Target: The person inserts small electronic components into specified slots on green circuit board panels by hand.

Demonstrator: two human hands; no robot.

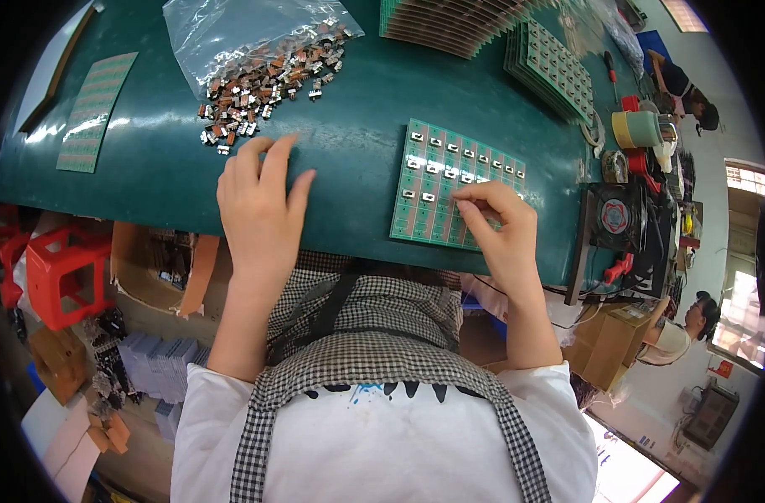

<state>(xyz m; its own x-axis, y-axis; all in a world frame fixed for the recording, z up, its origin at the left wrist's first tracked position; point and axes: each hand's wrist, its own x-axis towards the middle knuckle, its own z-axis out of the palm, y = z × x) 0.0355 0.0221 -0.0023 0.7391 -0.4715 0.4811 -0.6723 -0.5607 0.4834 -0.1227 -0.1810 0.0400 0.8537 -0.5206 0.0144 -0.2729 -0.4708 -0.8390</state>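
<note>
A green circuit board panel (418,220) lies on the table in front of me, with rows of small slide switches (429,198) standing on its upper part. Over the third row is my right hand (506,226), thumb and forefinger pinched together at the board; whatever sits between the fingertips is too small to make out. My left hand (261,197) hovers over the tabletop left of the board, its fingers apart and nothing visible in them. Just beyond it spreads a loose heap of small metal-and-brown switches (257,92), partly under a clear plastic bag (206,42).
Stacked boards (458,25) stand at the back, beside another stack of fitted boards (554,71). A bare panel (96,113) lies at the far left. A small fan (615,216) sits by the green table's (341,210) right edge. Two people are off to the right.
</note>
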